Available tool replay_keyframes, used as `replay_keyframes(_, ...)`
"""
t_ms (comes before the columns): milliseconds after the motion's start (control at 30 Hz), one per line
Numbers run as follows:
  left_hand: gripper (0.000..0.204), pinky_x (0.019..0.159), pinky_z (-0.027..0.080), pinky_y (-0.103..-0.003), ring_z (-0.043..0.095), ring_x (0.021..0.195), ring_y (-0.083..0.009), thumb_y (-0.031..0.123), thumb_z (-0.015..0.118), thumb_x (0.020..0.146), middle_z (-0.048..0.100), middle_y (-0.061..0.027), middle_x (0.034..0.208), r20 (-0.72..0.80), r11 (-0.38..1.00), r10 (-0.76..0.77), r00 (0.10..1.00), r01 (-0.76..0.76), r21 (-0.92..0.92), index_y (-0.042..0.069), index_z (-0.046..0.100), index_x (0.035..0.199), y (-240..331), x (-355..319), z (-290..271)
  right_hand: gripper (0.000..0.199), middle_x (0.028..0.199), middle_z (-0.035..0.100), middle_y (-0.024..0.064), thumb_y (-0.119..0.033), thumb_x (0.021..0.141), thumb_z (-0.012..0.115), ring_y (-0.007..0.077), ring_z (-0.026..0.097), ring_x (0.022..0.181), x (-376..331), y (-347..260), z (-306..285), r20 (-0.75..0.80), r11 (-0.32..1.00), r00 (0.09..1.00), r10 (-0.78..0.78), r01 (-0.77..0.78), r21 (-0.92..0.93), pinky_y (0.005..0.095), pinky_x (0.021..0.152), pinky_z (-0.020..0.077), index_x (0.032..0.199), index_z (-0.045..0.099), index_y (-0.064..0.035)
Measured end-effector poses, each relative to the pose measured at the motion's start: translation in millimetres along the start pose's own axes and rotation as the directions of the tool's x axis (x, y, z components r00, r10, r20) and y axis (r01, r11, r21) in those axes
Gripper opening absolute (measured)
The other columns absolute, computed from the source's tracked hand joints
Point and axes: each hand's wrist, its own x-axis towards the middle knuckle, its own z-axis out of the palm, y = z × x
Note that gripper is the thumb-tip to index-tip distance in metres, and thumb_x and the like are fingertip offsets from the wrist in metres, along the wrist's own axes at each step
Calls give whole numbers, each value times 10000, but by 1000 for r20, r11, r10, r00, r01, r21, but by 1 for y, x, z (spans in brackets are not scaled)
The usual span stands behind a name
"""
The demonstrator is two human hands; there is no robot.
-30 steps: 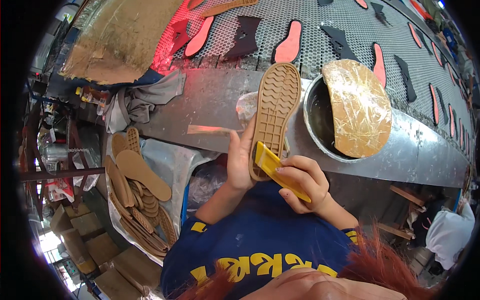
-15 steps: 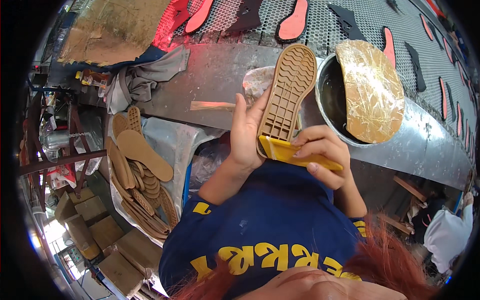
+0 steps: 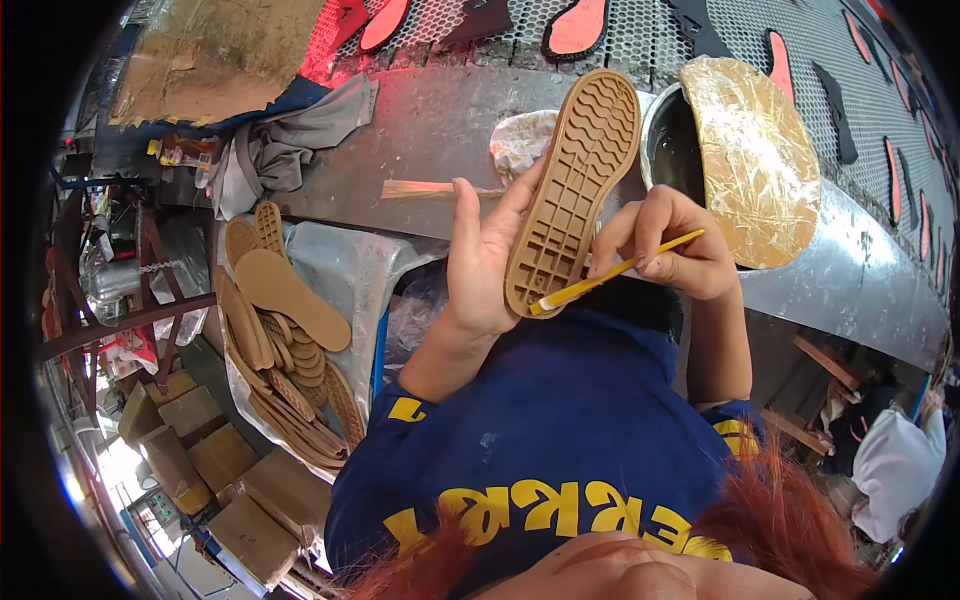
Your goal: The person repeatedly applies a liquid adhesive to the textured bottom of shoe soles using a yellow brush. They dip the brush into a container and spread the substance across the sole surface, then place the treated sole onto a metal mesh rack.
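Note:
A tan shoe sole (image 3: pixel 575 190) with a wavy and gridded face lies tilted across my left hand (image 3: pixel 482 268). That hand supports it from below and the left side, thumb sticking up. My right hand (image 3: pixel 680 245) pinches a yellow flat-handled brush (image 3: pixel 625 268), seen edge-on. Its whitish tip touches the sole's near end; the bristles are hard to make out. Beyond my right hand stands a round metal pot (image 3: pixel 655 112) with dark contents, partly covered by a brown tape-wrapped board (image 3: pixel 757 165).
A stack of tan soles (image 3: pixel 290 285) lies on a plastic-covered surface at left. Grey cloth (image 3: pixel 270 150) and a crumpled white wad (image 3: pixel 520 143) rest on the metal table (image 3: pixel 420 110). Behind, a mesh conveyor (image 3: pixel 640 45) carries pink insoles and black pieces. Cardboard boxes (image 3: pixel 250 525) stand lower left.
My right hand has moved up and to the right and turned the brush from its flat side to its edge. The sole has shifted slightly; my left hand still holds it.

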Motion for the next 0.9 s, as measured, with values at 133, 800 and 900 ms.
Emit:
replay_keyframes(133,853,786,559,-400,508,1182,-317,682,100,896,428,-216,1358,308,989,12,951,33,-142,43,253,1439,4,2,-18,111,994,627,217,-79,897,557,243,597,945,2,-4,-6,-2,989,991,-137,137,-46,356,860,449,927,457,-39)
replay_keyframes(800,799,1086,300,-431,379,1290,-263,-83,648,763,386,-166,1375,111,702,568,815,-550,453,74,214,1415,-6,-1,-40,114,940,617,120,17,829,585,251,596,827,-35,-1,0,-382,157,739,-554,-358,-920,330,721,464,925,633,-24)
replay_keyframes(900,778,1070,328,-415,390,1266,-250,-67,682,745,387,-144,1334,179,607,612,770,-603,517,90,242,1368,-7,-2,-43,95,968,612,121,-30,915,525,182,593,837,-38,-5,4,-516,405,681,-519,-335,-851,275,702,472,947,611,-5)
